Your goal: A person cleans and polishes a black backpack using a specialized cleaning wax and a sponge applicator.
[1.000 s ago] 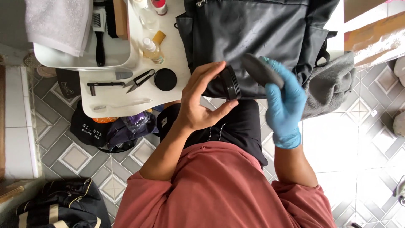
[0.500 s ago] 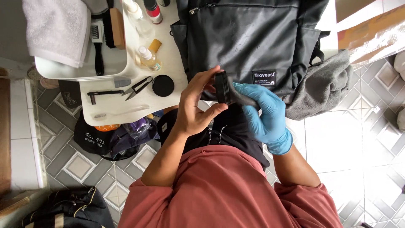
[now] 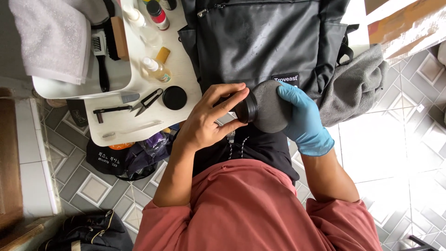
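Head view, left to right: a white towel [image 3: 53, 39] lies over a tray on the white bench [image 3: 186, 81], with a black brush [image 3: 100, 58] beside it, then small bottles [image 3: 155, 69], a pair of snips [image 3: 147, 100] and a loose black lid [image 3: 174, 98] lying flat near the bench's near edge. Under the bench a dark bag [image 3: 118, 158] sits on the tiled floor.

The bare left hand [image 3: 206, 123] holds a small round black tin [image 3: 246, 107] — its grip is clamped on the tin's rim, fingertips above and thumb below. The tin is off the bench, in the air over the person's lap, just in front of the black backpack [image 3: 265, 42]. Pressed against the tin's open side is a dark grey cloth [image 3: 274, 109], wrapped over the fingers of the blue-gloved right hand [image 3: 302, 118], whose grip is shut on that cloth.

My judgement of the risks — the tin is held only by its rim, so a hard push from the cloth could twist it loose and drop it onto the lap or floor. Whatever the tin holds could smear on the dark shorts [image 3: 251, 148] right beneath. The lid sits close to the bench edge and a passing elbow could knock it off. The grey rag [image 3: 353, 86] draped at the backpack's right side hangs partly over the floor and may slide down.
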